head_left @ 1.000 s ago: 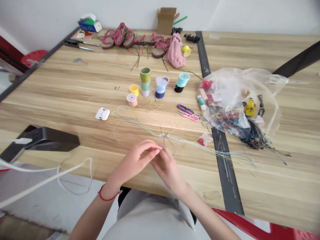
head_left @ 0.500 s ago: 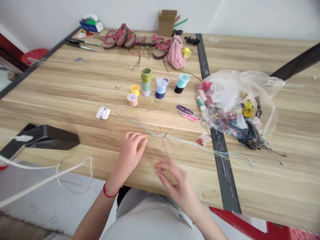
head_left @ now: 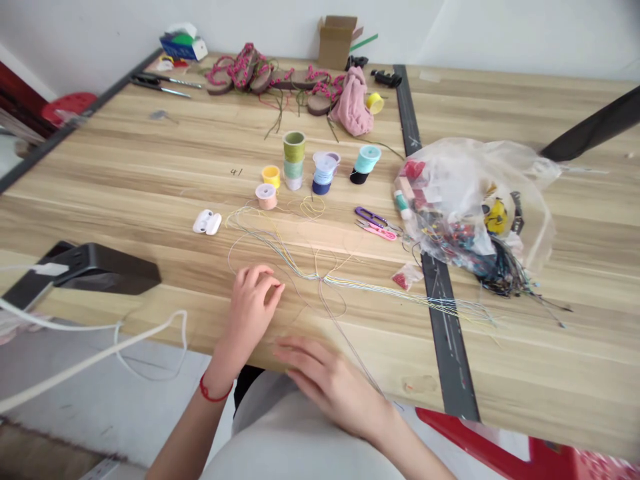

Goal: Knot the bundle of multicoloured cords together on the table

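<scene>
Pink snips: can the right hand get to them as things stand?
Probably yes. The right hand lies flat; the pink snips lie uncovered farther in, only loose threads between. The plastic bag sits beside them, not over them.

Table [head_left: 150, 173] matt pale wood grain; bag [head_left: 470, 180] thin clear glossy plastic; threads [head_left: 380, 288] fine fibre.
</scene>
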The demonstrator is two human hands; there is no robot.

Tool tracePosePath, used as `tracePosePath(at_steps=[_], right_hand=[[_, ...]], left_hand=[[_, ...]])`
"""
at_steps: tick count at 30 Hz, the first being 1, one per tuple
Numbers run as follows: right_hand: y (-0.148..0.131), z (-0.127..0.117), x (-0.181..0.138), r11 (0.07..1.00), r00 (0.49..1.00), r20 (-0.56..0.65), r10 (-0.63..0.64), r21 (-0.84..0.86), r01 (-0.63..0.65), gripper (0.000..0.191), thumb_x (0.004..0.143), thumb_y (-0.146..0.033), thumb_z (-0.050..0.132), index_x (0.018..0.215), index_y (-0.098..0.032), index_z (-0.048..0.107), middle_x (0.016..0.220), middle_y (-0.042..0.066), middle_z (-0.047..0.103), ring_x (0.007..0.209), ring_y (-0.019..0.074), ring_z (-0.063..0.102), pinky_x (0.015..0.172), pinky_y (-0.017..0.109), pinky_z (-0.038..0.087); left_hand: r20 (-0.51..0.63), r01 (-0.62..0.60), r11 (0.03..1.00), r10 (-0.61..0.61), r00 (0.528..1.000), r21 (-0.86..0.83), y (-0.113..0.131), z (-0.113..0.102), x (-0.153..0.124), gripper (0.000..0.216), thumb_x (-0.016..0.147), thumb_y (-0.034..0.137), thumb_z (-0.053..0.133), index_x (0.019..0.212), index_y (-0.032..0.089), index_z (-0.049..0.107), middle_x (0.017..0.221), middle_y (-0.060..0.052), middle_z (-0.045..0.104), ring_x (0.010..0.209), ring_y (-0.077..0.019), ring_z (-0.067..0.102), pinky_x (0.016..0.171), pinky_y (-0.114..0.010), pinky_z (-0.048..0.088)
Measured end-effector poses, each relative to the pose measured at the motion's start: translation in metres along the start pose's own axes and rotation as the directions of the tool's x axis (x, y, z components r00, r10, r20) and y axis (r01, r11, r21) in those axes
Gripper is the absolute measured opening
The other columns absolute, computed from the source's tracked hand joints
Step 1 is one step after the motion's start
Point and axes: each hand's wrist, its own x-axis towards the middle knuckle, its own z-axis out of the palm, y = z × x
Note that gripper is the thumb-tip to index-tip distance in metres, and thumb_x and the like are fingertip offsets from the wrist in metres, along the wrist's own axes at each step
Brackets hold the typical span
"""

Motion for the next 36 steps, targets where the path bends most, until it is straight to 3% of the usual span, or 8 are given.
tracePosePath(at_steps=[2,5,10,17,25,31,36], right_hand=[[0.009,-0.004,-0.004,0.997,0.99,-0.127,0.058,-0.048,-0.065,0.023,0.1,-0.016,0.043,0.115,-0.021,0.061,0.112,0.007,0.069,0.103,0.0157,0.067,0.088,0.029,0.058],[0.027,-0.01,-0.009,0.946,0.936,-0.316,0.154,-0.225,-0.231,0.016,0.099,-0.02,0.048,0.109,-0.019,0.061,0.103,0.01,0.065,0.094,0.0208,0.065,0.081,0.035,0.058],[0.05,-0.007,-0.011,0.828,0.89,-0.414,0.191,-0.419,-0.373,0.015,0.098,-0.023,0.047,0.098,-0.019,0.061,0.098,0.011,0.06,0.087,0.025,0.059,0.074,0.041,0.054],[0.049,-0.002,-0.007,0.846,0.872,-0.441,0.213,-0.363,-0.391,0.019,0.098,-0.018,0.044,0.088,-0.02,0.06,0.094,0.01,0.058,0.083,0.0237,0.053,0.073,0.04,0.049],[0.04,0.0,-0.002,0.896,0.831,-0.486,0.271,-0.188,-0.402,0.013,0.097,-0.022,0.05,0.091,-0.02,0.06,0.098,0.009,0.06,0.091,0.0231,0.054,0.08,0.04,0.048],[0.05,-0.006,-0.004,0.9,0.849,-0.476,0.229,-0.229,-0.371,0.013,0.097,-0.024,0.049,0.095,-0.022,0.062,0.099,0.009,0.059,0.092,0.0252,0.054,0.081,0.043,0.048],[0.065,-0.016,0.005,0.891,0.91,-0.37,0.188,-0.326,-0.317,0.017,0.097,-0.02,0.048,0.106,-0.021,0.062,0.112,0.012,0.058,0.099,0.0262,0.052,0.088,0.045,0.047]], left_hand=[[0.044,-0.039,0.998,0.041,0.998,-0.039,0.007,0.0,-0.01,0.011,0.092,0.027,0.064,0.083,0.021,0.064,0.11,-0.006,0.062,0.105,-0.0261,0.049,0.094,-0.042,0.045],[0.152,-0.064,0.995,0.075,0.985,-0.075,0.017,0.002,-0.028,0.009,0.086,0.026,0.071,0.09,0.022,0.064,0.119,-0.006,0.059,0.114,-0.0284,0.046,0.098,-0.046,0.044],[0.156,-0.039,0.998,0.047,0.987,-0.056,0.023,0.002,-0.049,0.012,0.089,0.011,0.062,0.084,0.021,0.061,0.117,-0.006,0.06,0.113,-0.0276,0.046,0.096,-0.046,0.044],[0.112,0.01,0.997,-0.002,0.994,-0.077,0.024,0.0,-0.056,0.013,0.089,0.011,0.063,0.082,0.022,0.064,0.11,-0.005,0.063,0.109,-0.0265,0.048,0.094,-0.045,0.046],[0.055,-0.019,0.994,0.025,0.998,-0.104,0.05,0.024,-0.041,0.013,0.088,0.011,0.064,0.08,0.021,0.065,0.107,-0.006,0.063,0.105,-0.0254,0.05,0.09,-0.043,0.048],[0.0,0.026,0.995,-0.027,1.0,-0.095,0.058,0.033,-0.035,0.008,0.088,0.014,0.066,0.082,0.021,0.066,0.105,-0.006,0.064,0.101,-0.0253,0.051,0.089,-0.043,0.047],[-0.027,0.019,0.993,-0.022,0.999,-0.12,0.057,0.035,-0.036,0.008,0.088,0.014,0.067,0.083,0.02,0.065,0.103,-0.006,0.064,0.1,-0.0245,0.05,0.088,-0.041,0.046]])
